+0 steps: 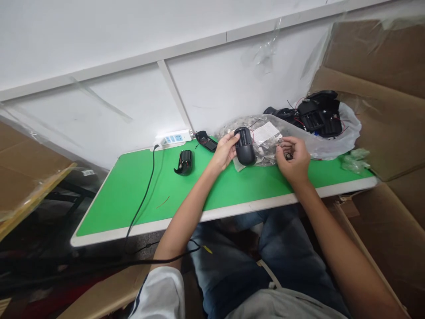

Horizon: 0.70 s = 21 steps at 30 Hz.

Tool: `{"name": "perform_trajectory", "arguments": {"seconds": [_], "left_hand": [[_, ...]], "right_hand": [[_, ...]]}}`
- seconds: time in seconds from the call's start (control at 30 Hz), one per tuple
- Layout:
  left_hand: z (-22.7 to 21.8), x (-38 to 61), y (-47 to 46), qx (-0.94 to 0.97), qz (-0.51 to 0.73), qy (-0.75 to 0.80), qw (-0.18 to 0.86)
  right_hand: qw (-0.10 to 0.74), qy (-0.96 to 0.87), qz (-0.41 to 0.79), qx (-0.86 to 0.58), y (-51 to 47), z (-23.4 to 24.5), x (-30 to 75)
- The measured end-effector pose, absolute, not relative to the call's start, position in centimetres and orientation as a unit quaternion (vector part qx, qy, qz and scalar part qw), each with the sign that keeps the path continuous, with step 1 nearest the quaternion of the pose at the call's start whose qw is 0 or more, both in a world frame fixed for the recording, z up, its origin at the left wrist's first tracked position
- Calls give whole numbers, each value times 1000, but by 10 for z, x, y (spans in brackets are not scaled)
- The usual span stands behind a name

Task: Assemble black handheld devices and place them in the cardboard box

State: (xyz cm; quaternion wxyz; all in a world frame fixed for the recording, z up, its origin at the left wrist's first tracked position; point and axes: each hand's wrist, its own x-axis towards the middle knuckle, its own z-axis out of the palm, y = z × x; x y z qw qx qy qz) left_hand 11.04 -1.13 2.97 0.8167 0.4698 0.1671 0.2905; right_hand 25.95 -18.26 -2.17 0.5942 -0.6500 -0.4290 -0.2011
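My left hand point(226, 153) is closed on a black plastic battery housing point(246, 154), its slotted battery bay turned up and a thin red wire at its side. To the right, my right hand point(295, 161) has its thumb and fingers pinched together over a clear plastic bag point(237, 123) of small parts. Whatever lies between those fingertips is too small to name. A white paper label point(265, 134) rests on the bag, between the hands. Left of my left hand, one black housing with red wires point(185, 163) sits on the green table point(133, 186); another black housing point(206, 141) lies further back.
Several black housings point(312, 117) with loose wires are heaped in a white plastic bag point(350, 128) at the right. A power strip point(175, 138) with a black cable point(146, 192) stands by the wall. Cardboard boxes point(381, 115) border the table's right end.
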Motion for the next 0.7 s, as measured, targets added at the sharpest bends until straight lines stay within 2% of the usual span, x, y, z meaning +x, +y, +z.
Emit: {"name": "perform_trajectory", "arguments": {"seconds": [0.23,0.43,0.6,0.7], "left_hand": [[27,109,-15,492,281,164,808],[27,103,-16,501,276,148,807],[31,98,-13,498,313,127,799],[43,89,-10,517,379,106,760]], "right_hand": [[602,-409,-189,-659,-184,-22,259],[587,-466,-189,-634,-179,-20,248],[618,-501,-165,-583,-150,-7,241],[638,-498,-164,-564,-123,16,245]]}}
